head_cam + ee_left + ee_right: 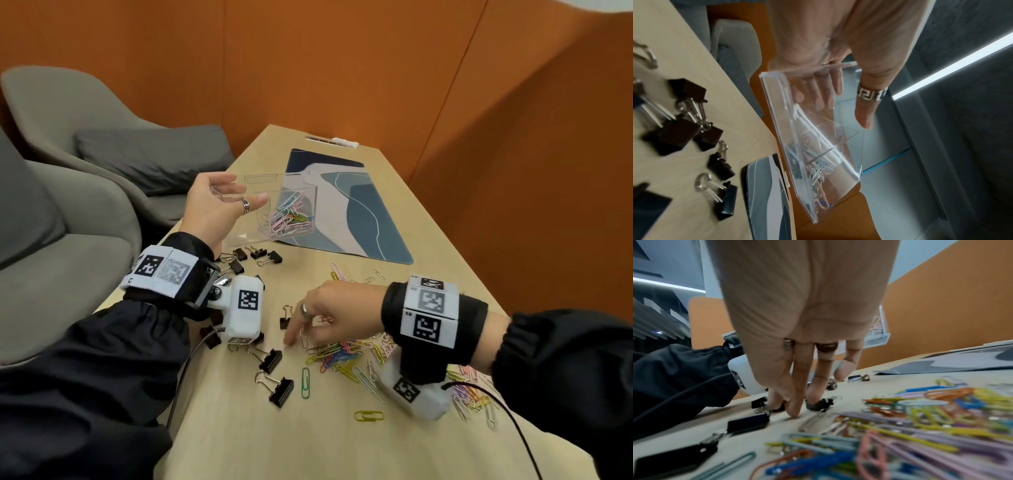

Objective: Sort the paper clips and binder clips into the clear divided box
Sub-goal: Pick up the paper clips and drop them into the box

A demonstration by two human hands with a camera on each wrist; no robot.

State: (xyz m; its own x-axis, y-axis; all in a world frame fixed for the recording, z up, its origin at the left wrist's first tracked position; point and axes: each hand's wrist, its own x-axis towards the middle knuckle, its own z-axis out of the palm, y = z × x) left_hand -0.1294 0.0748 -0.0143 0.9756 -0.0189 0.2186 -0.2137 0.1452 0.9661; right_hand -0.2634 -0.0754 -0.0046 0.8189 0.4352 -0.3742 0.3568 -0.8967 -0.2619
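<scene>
— Nearest the head camera, what lies on the pale wooden table point(411, 219)?
— Black sleeves point(102, 359) at either side, then a lone yellow paper clip point(369, 416), a green paper clip point(305, 382) and two black binder clips with silver wire handles point(275, 377).

— And the right hand point(329, 308)?
— Lowered over the near edge of the heap of coloured paper clips point(346, 353), fingers straight and close together, one fingertip point(795, 414) touching the wood. It grips nothing that I can make out.

— Where is the clear divided plastic box point(274, 209)?
— Lifted off the table and tilted, held by the left hand point(212, 209): thumb on one wall, fingers point(822, 91) spread flat against the opposite one. Coloured paper clips have gathered in its lower compartment point(818, 172).

— Anything under it?
— More black binder clips point(253, 255) scattered near the table's left edge, beside a blue-and-cream patterned desk mat point(359, 205).
</scene>
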